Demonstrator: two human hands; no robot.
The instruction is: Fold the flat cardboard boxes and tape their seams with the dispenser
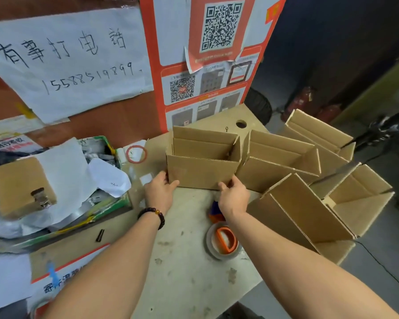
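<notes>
Left hand: is gripping the lower left corner of an upright cardboard box, fingers curled round its edge.
Right hand: is pinching the same box at its lower right corner.
Box in hand: is standing on the worktable, top flaps open.
Other boxes: are crowding the table's right side, already folded into shape, tops open.
Tape dispenser: is lying unheld near the right forearm.
Progress: folding looks well advanced; whether any bottom seams are taped cannot be told.
</notes>
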